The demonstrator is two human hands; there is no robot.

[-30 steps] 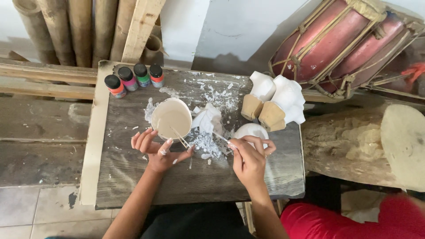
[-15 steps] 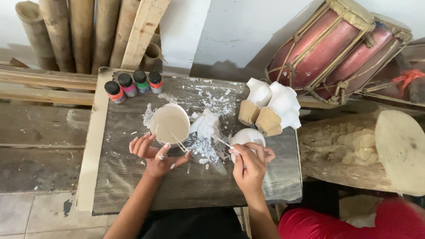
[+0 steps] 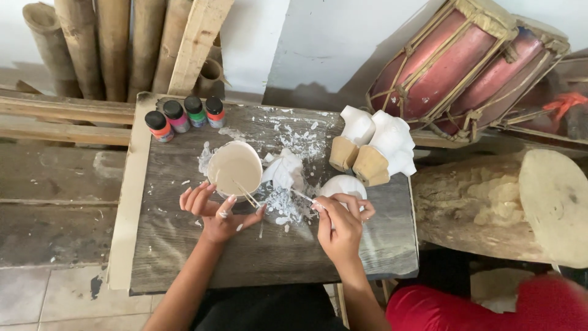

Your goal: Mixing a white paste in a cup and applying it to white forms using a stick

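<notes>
We work at a weathered grey wooden board (image 3: 184, 245) spattered with white paint. Our left hand (image 3: 215, 211) rests palm-up just below the round cream-coloured paint bowl (image 3: 236, 168), fingers loosely spread, thin wooden sticks (image 3: 247, 195) lying across them toward the bowl's rim. Our right hand (image 3: 339, 222) pinches a thin brush (image 3: 301, 196) between thumb and fingertips, its tip reaching the crumpled white rag (image 3: 285, 170). Beside that hand sits a small white-painted rounded figure (image 3: 343, 186), partly hidden by the fingers.

Judgement for the step: keep the brush lightly loaded, wipe excess on the rag, and steady the figure so the wet coat is not smudged by the knuckles.

Behind: two white-primed carved wooden figures with bare tan bases (image 3: 375, 147); four small paint bottles with black caps (image 3: 184, 116) at the board's far left corner; red rope-laced drums (image 3: 465, 61) against the wall; a rough log (image 3: 490, 208) to the right.

Against half a second ago: hands, bowl and figures lie nearly the same; the view has shifted only slightly.
</notes>
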